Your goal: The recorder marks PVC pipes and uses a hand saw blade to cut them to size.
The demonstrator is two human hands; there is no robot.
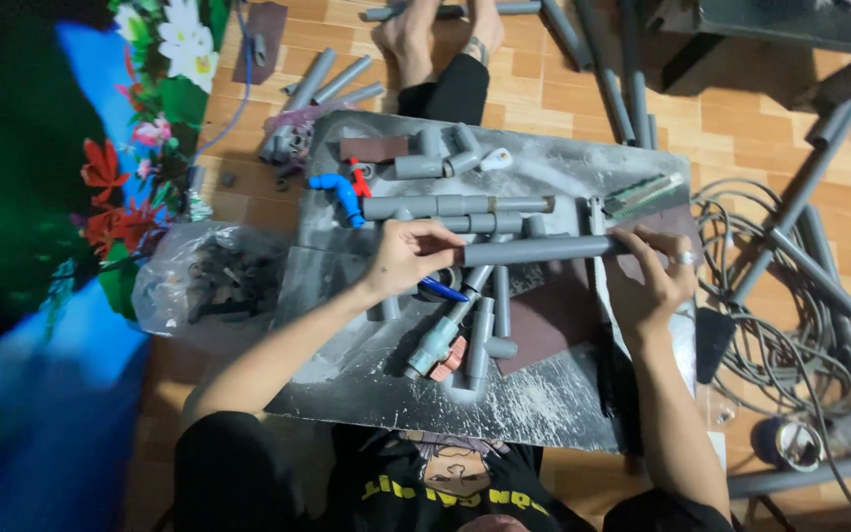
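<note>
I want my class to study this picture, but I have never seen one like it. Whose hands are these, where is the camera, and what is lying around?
There is one picture, from a camera worn on a person's head, looking down. Both hands are that person's. The left hand and right hand together hold a grey pipe level above a dusty grey board. On the board lie more grey pipes and fittings, a valve with a red handle and a blue elbow. Cables lie on the tiled floor at the right. Another person's feet show at the top.

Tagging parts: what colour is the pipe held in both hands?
Grey; the pipe spans from left hand to right hand. Head view shows it best.
</note>
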